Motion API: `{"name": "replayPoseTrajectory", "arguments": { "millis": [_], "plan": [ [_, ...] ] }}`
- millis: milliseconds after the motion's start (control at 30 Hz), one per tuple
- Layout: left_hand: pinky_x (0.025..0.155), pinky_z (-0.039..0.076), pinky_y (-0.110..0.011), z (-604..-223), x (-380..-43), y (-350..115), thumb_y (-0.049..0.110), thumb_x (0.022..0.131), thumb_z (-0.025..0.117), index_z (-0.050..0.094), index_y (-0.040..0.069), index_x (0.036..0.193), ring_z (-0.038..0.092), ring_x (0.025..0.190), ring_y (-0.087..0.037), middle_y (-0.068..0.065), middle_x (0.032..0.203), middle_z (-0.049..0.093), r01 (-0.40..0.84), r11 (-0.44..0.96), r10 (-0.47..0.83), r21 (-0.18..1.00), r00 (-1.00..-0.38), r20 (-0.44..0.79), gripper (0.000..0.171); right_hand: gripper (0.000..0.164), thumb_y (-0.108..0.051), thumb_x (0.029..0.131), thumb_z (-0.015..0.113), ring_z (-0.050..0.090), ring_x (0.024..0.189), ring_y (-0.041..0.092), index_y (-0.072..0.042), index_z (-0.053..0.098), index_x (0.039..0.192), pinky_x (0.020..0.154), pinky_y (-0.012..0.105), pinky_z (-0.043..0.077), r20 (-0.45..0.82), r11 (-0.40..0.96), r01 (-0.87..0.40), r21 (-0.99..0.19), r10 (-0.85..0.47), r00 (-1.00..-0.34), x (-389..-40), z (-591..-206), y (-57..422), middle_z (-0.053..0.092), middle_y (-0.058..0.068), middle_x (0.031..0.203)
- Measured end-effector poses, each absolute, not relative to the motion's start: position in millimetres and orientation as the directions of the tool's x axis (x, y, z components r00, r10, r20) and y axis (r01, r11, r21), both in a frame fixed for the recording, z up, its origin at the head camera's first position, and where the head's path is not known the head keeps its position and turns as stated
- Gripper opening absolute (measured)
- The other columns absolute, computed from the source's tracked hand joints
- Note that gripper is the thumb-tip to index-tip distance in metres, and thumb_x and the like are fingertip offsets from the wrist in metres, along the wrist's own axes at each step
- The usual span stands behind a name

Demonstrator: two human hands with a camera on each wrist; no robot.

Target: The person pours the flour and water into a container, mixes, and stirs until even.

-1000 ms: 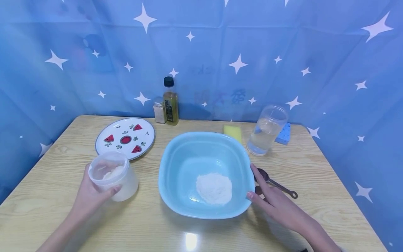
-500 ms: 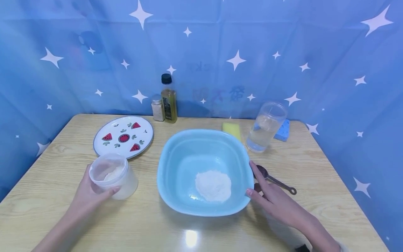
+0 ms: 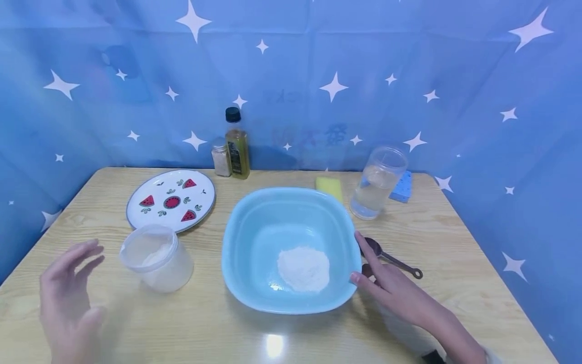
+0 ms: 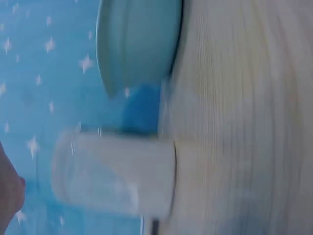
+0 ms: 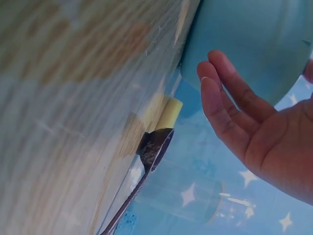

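My left hand (image 3: 70, 298) is off to the left of a translucent plastic tub (image 3: 165, 268), fingers spread and holding nothing. White powder shows inside the tub, which stands on the table. In the left wrist view the tub (image 4: 115, 174) is blurred, with part of the hand at the left edge. A light blue basin (image 3: 254, 242) sits mid-table with a heap of white powder (image 3: 303, 269) on its bottom. My right hand (image 3: 400, 290) touches the basin's right rim with thumb and forefinger extended. Its other fingers (image 5: 230, 78) hang loosely beside the basin's outer wall in the right wrist view.
Dark measuring spoons (image 3: 395, 263) lie just behind my right hand. A glass of water (image 3: 375, 189) stands beyond, between a yellow sponge (image 3: 329, 187) and a blue sponge (image 3: 402, 188). A watermelon-patterned plate (image 3: 156, 184), a seasoning jar (image 3: 221, 159) and an oil bottle (image 3: 238, 154) are at the back left.
My left hand has let go of the tub and moved away to the left. The right hand stays at the basin's rim. The head view has shifted slightly.
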State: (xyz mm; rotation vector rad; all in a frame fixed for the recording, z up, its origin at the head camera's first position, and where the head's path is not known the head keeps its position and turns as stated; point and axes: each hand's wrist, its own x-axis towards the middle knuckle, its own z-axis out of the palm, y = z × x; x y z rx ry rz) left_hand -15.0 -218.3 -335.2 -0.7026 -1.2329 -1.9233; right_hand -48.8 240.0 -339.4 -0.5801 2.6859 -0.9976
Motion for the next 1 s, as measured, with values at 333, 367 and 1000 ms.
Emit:
{"name": "replayPoseTrajectory", "arguments": {
  "millis": [333, 367, 1000],
  "plan": [
    [0.104, 0.027, -0.024, -342.6, -13.4, -163.5, 0.022, 0.076, 0.077, 0.016, -0.014, 0.138, 0.025, 0.131, -0.030, -0.024, 0.142, 0.025, 0.732, 0.105, 0.152, 0.673, -0.681, 0.716, 0.094, 0.072, -0.034, 0.098, 0.045, 0.060, 0.092, 0.002, -0.030, -0.007, 0.149, 0.076, 0.029, 0.048, -0.084, 0.710, -0.270, -0.651, -0.420, -0.904, -50.2, -341.3, 239.6, 0.063, -0.017, 0.097],
    [0.105, 0.026, -0.023, -343.9, -15.5, -160.2, 0.021, 0.074, 0.078, 0.015, -0.010, 0.141, 0.023, 0.132, -0.029, -0.021, 0.144, 0.024, 0.690, 0.163, 0.174, 0.705, -0.724, 0.668, 0.097, 0.072, -0.034, 0.098, 0.045, 0.060, 0.093, 0.002, -0.031, -0.007, 0.149, 0.077, 0.029, 0.049, -0.086, 0.714, -0.268, -0.647, -0.417, -0.905, -50.0, -340.8, 240.6, 0.063, -0.016, 0.098],
    [0.103, 0.016, -0.061, -372.2, -32.5, -124.6, 0.041, 0.060, 0.086, -0.020, 0.037, 0.143, 0.005, 0.139, -0.027, -0.005, 0.155, -0.004, 0.179, 0.438, 0.253, 0.881, -0.965, 0.070, 0.135, 0.072, -0.033, 0.099, 0.044, 0.060, 0.095, 0.004, -0.033, -0.009, 0.148, 0.078, 0.030, 0.049, -0.100, 0.702, -0.254, -0.665, -0.420, -0.902, -49.8, -343.3, 241.6, 0.064, -0.013, 0.102]
  ]
}}
